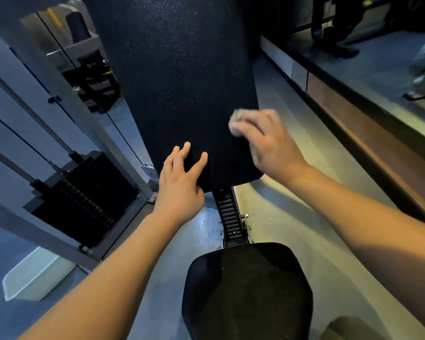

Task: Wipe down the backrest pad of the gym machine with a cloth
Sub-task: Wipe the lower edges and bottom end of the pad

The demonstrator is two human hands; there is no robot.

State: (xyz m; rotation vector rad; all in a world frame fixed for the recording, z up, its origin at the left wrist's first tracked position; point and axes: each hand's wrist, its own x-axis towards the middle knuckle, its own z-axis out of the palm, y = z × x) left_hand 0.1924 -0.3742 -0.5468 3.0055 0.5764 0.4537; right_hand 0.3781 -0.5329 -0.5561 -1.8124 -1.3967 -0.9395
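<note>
Backrest pad: tall, black, textured, fills centre frame, lower edge rounded. Seat pad below it, black, well apart; toothed rail runs between the two. Weight stack left of the pad, inside a grey frame. White bin on the floor, lower left. Left hand flat on the pad's lower left corner, fingers straight and spread. Right hand at the pad's lower right edge, fingers curled over a pale cloth (bunched, blurred), cloth against the pad.

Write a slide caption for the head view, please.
The right hand presses a cloth to the backrest pad; the left hand touches it.
</note>
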